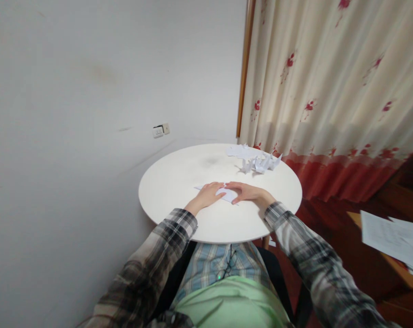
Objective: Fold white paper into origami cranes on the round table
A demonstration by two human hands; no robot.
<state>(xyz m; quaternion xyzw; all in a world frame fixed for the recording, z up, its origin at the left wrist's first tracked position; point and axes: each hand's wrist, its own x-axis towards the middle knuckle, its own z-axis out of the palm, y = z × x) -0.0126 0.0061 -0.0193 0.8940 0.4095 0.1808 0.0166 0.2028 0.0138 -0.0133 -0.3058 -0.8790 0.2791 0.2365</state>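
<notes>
A white sheet of paper [226, 195] lies near the middle of the round white table [179, 182]. My left hand [209, 193] rests flat on its left part, fingers stretched toward the right. Pressed onto the paper's right part is my right hand [244, 191], its fingers extended leftward. The fingertips of both hands nearly meet over the sheet. The paper looks partly folded, with a pointed end sticking out to the left.
Several folded white paper figures [257, 163] and loose paper scraps lie at the table's far right edge. A wall with a socket [160, 130] stands behind, a flowered curtain [329, 91] to the right. White sheets [390, 237] rest on a wooden surface at the right.
</notes>
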